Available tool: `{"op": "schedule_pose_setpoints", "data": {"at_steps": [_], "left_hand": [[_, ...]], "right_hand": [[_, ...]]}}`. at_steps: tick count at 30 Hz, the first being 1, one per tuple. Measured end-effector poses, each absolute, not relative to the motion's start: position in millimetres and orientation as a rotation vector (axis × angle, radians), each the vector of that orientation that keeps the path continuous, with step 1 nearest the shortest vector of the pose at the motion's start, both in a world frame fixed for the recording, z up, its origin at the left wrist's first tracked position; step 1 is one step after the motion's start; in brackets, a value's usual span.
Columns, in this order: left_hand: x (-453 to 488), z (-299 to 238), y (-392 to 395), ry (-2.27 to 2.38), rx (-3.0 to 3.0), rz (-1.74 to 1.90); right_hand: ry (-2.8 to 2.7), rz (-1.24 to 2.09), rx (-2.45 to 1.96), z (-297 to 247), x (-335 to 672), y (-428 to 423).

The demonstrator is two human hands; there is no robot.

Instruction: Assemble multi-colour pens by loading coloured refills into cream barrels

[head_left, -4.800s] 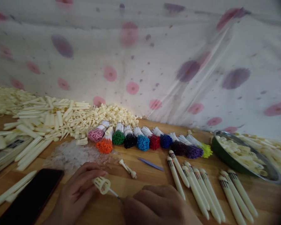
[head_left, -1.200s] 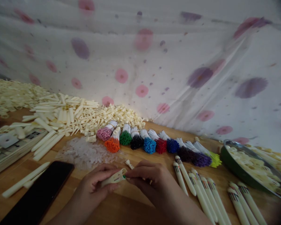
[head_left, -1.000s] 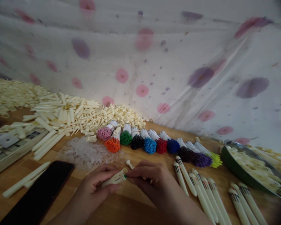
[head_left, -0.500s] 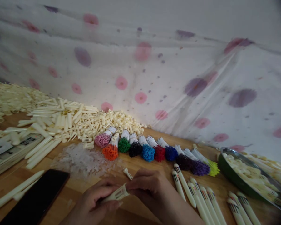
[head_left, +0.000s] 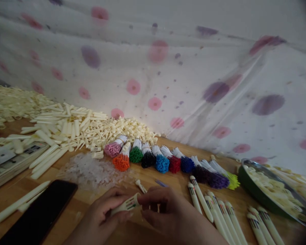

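My left hand (head_left: 108, 212) is closed around a short cream pen barrel (head_left: 129, 205) with slots in its side. Small coloured bits, one of them green, show in the slots. At the barrel's open end are the bent fingers of my right hand (head_left: 165, 211), thumb and forefinger close together; what they pinch, if anything, is hidden. Just beyond the hands lies a small cream pen part (head_left: 140, 186), and a thin purple piece (head_left: 161, 183) lies to its right. Rubber-banded refill bundles in several colours, among them orange (head_left: 121, 162) and light blue (head_left: 162, 164), stand in a row behind.
Assembled multicolour pens (head_left: 224, 217) lie at the right, near a green-sided bowl (head_left: 255, 197) of cream rings. A black phone (head_left: 40, 212) and loose barrels (head_left: 20, 202) are at the left. Clear plastic bits (head_left: 91, 172) and heaped cream parts (head_left: 73, 124) lie behind, before a flowered sheet (head_left: 153, 75).
The barrel has turned slightly in my left hand, so coloured bits now show in its slots. My right fingers have shifted at its end. The purple piece has come into sight.
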State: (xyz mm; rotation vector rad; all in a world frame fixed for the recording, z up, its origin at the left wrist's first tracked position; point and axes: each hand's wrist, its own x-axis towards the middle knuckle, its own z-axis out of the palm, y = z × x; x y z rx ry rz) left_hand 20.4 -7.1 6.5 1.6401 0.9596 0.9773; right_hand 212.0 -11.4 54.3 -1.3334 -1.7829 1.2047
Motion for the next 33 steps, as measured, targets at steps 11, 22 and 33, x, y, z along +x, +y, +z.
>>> {"op": "schedule_pose_setpoints", "data": {"at_steps": [11, 22, 33], "left_hand": [[20.9, 3.3, -7.0, 1.054, 1.678, 1.048], [4.1, -4.9, 9.6, 1.340, 1.519, 1.276], [-0.2, 4.4, 16.8, 1.353, 1.202, 1.306]], "right_hand": [[-1.655, 1.597, -1.183, 57.2, 218.2, -0.8], [-1.817, 0.897, -1.475, 32.1, 215.1, 31.6], [-2.086, 0.608, -1.800, 18.5, 145.3, 88.9]]}}
